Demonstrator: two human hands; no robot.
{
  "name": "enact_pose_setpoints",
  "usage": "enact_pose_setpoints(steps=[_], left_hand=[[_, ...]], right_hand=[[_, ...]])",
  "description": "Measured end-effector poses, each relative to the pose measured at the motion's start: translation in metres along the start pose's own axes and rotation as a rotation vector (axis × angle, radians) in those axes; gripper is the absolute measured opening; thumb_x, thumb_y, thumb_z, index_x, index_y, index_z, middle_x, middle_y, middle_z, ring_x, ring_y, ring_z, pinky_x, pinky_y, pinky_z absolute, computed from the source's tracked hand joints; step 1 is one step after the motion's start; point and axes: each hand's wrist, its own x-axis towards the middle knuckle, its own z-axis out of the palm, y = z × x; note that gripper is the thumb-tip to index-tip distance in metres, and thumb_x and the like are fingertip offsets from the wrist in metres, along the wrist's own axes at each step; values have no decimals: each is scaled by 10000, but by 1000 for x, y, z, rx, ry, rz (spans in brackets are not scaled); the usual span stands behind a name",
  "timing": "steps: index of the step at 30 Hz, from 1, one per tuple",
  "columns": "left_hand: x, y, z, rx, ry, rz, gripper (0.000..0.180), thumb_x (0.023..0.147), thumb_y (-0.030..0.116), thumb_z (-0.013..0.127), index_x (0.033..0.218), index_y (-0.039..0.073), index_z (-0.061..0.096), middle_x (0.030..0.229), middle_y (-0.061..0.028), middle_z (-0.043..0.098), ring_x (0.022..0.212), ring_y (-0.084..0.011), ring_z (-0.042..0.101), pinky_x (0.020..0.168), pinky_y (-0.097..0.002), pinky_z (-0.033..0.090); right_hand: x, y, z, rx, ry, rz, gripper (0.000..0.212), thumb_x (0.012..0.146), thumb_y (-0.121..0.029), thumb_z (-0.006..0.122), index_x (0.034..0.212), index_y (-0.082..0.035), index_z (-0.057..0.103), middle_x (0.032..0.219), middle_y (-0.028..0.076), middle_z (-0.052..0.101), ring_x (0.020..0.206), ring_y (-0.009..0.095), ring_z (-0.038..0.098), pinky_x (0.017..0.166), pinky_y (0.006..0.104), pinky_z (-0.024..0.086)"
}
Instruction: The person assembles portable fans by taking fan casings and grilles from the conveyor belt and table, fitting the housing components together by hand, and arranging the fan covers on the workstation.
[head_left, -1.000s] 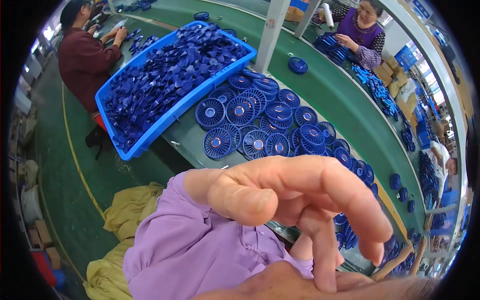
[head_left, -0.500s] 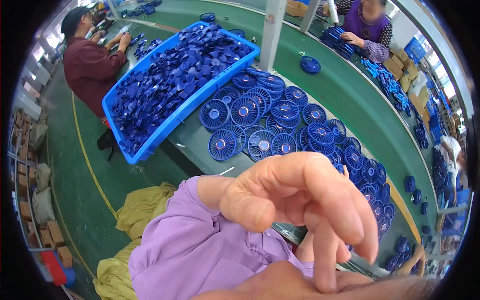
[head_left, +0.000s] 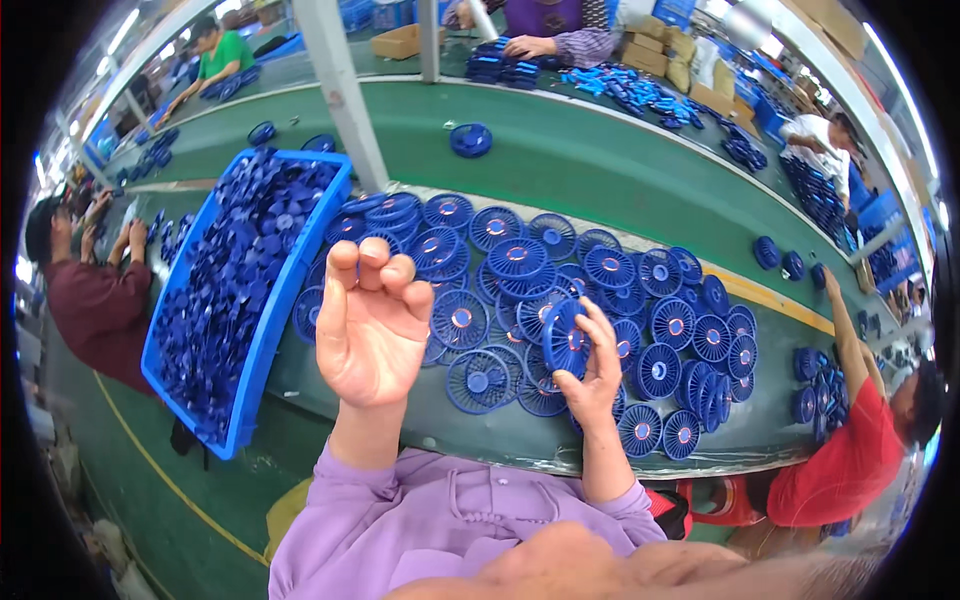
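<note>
My left hand (head_left: 372, 325) is raised over the near edge of the bench, palm up, fingers loosely curled and apart, holding nothing. To its right, my right hand (head_left: 598, 372) grips a round blue fan guard (head_left: 562, 338), thumb and fingers on its rim, the disc tilted nearly on edge. Beneath and around both hands lie many more blue fan guards (head_left: 461, 317), heaped and overlapping, some with a shiny ring at the hub.
Left of the pile, a blue bin (head_left: 268, 350) is full of dark blue fan blades (head_left: 240, 270). Behind the bench (head_left: 470, 437) runs a green conveyor belt (head_left: 600, 165) carrying a few fan parts. A metal post (head_left: 345, 110) stands beyond the bin. A red-sleeved co-worker (head_left: 850, 460) reaches across at right.
The view has swung right and lifted. My left hand has gone from close before the camera to lower over the bench. My right hand, mostly hidden before, now shows with a fan guard.
</note>
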Motion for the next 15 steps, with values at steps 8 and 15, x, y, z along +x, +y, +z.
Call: enact_pose_setpoints(steps=[8, 15], left_hand=[[12, -34, -39, 144, 208, -104, 210, 984, 138, 463, 1165, 52, 528, 1173, -78, 549, 1006, -178, 542, 868, -323, 485], [21, -64, -49, 354, 263, -297, 191, 964, 110, 516, 1146, 65, 550, 1136, -69, 606, 951, -149, 608, 789, -276, 528]], right_hand=[[-2, -5, -8, -87, -29, 14, 687, 639, -265, 817, 1237, -41, 562, 1362, 199, 484, 1267, 350, 463, 1045, 428, 373], [-1, -18, -14, -47, -41, 62, 673, 665, -203, 806, 1270, -67, 546, 1392, 162, 452, 1277, 311, 450, 1048, 400, 373]])
